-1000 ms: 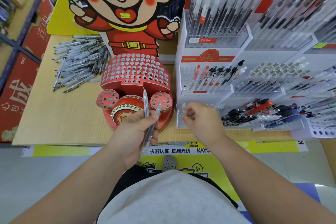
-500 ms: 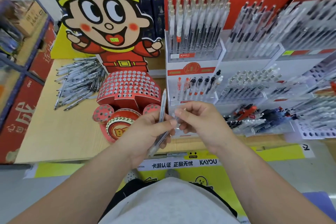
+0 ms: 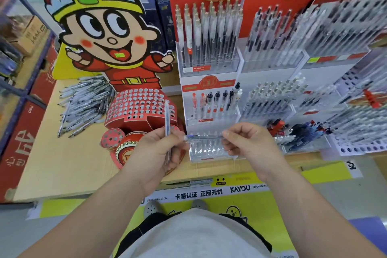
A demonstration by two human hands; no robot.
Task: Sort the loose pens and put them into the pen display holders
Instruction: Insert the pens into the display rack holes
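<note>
My left hand [image 3: 156,151] grips a clear pen [image 3: 167,117] that stands upright above my fist. My right hand [image 3: 249,142] pinches a second clear pen [image 3: 204,137] by one end; it lies level between my hands, its other end at my left fingers. Just beyond it stands a clear holder tier [image 3: 209,150] with no pens visible in it, at the foot of the white stepped display [image 3: 209,88]. A pile of loose pens [image 3: 83,104] lies on the table at the left. In front of my left hand sits the red cartoon holder [image 3: 139,107] with many round holes.
More clear racks full of pens [image 3: 314,37] fill the right and back. Dark and red pens [image 3: 299,132] lie in a low tray at the right. The cardboard-topped table [image 3: 62,163] ends at a yellow front strip. Blue shelving [image 3: 21,48] stands to the left.
My right hand has drawn one pen out of my left hand and pulled it level to the right. My hands rose a little and the view tilted up.
</note>
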